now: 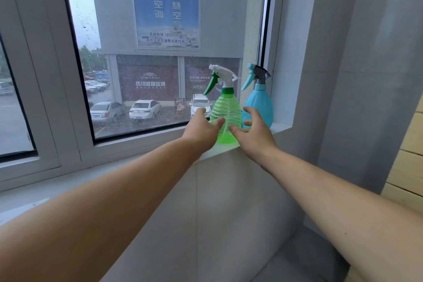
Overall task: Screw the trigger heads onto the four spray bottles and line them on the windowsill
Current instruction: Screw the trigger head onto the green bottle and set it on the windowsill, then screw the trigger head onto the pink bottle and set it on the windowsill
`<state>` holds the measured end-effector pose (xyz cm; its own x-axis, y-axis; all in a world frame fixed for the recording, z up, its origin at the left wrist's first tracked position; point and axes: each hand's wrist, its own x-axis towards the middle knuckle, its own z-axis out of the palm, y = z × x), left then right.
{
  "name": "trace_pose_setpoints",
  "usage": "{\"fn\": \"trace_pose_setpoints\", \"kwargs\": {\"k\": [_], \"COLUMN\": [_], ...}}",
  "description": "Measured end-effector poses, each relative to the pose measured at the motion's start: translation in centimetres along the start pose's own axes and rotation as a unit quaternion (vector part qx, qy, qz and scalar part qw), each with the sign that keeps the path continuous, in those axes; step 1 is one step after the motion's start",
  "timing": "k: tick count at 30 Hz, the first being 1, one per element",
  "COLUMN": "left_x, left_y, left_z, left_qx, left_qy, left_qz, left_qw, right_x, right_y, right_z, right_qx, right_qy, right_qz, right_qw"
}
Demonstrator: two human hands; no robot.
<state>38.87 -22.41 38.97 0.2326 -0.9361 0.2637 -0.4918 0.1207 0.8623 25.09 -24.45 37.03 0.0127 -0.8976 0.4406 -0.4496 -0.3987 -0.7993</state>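
Green bottle [225, 110] w/ trigger head [220, 76] sits upright on windowsill [280, 127], btwn my left hand [201, 129] & right hand [255, 131], both spread wide. Blue bottle [259, 104] stands just beyond right hand.

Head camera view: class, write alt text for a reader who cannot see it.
Two open hands, left hand and right hand, flank a green spray bottle on a windowsill. A blue spray bottle stands to its right; both have trigger heads on.
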Motion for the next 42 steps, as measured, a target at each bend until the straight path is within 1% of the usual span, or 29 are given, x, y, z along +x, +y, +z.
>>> {"fn": "trace_pose_setpoints", "kwargs": {"k": [4,7,9,11,13,16,18,22,23,25,29,32,35,38,39,42], "left_x": [-1.0,-2.5,-3.9,-5.9,-8.5,-12.4,-14.9,-19.3,-20.2,-21.9,-24.4,-26.4,-28.1,-29.0,-29.1,-29.2], "left_y": [0.5,1.0,1.2,1.5,1.7,1.2,0.2,-3.8,-5.1,-7.9,-13.6,-17.3,-19.7,-22.1,-22.5,-24.1], "left_z": [-0.5,-1.0,-1.1,-0.6,0.8,4.3,7.3,14.1,15.8,19.3,25.7,30.0,33.1,37.2,38.0,41.0], "left_qx": [0.004,-0.013,-0.034,-0.068,-0.079,-0.069,-0.072,-0.040,-0.031,0.000,0.061,0.129,0.163,0.193,0.199,0.214], "left_qy": [0.020,0.052,0.071,0.065,0.031,-0.052,-0.116,-0.237,-0.257,-0.291,-0.354,-0.411,-0.454,-0.479,-0.480,-0.484], "left_qz": [-0.024,-0.042,-0.035,-0.010,0.006,0.014,-0.006,-0.063,-0.072,-0.087,-0.116,-0.134,-0.155,-0.167,-0.164,-0.148], "left_qw": [1.000,0.998,0.996,0.996,0.996,0.996,0.991,0.969,0.963,0.953,0.926,0.892,0.862,0.840,0.838,0.836], "right_x": [-0.7,-1.6,-2.6,-4.0,-6.1,-10.5,-14.2,-22.3,-23.9,-27.1,-32.0,-34.9,-37.3,-39.0,-39.2,-39.6], "right_y": [0.4,0.6,0.7,1.2,2.2,4.7,7.0,13.2,14.9,18.7,25.6,30.8,35.2,40.3,41.3,44.6], "right_z": [-0.9,-2.2,-3.3,-4.8,-6.8,-10.4,-13.1,-17.5,-18.2,-19.1,-19.4,-19.1,-18.7,-18.2,-18.0,-17.0], "right_qx": [0.004,0.008,0.014,0.016,0.023,0.050,0.041,0.013,0.011,0.001,-0.016,-0.012,0.003,0.034,0.041,0.031], "right_qy": [0.003,0.006,0.007,0.014,0.023,0.045,0.057,0.044,0.041,0.032,0.019,0.019,0.023,0.033,0.044,0.055], "right_qz": [0.020,0.026,0.025,0.027,0.034,0.069,0.105,0.212,0.238,0.288,0.361,0.427,0.488,0.564,0.577,0.585], "right_qw": [1.000,1.000,1.000,0.999,0.999,0.995,0.992,0.976,0.970,0.957,0.932,0.904,0.872,0.824,0.814,0.808]}}
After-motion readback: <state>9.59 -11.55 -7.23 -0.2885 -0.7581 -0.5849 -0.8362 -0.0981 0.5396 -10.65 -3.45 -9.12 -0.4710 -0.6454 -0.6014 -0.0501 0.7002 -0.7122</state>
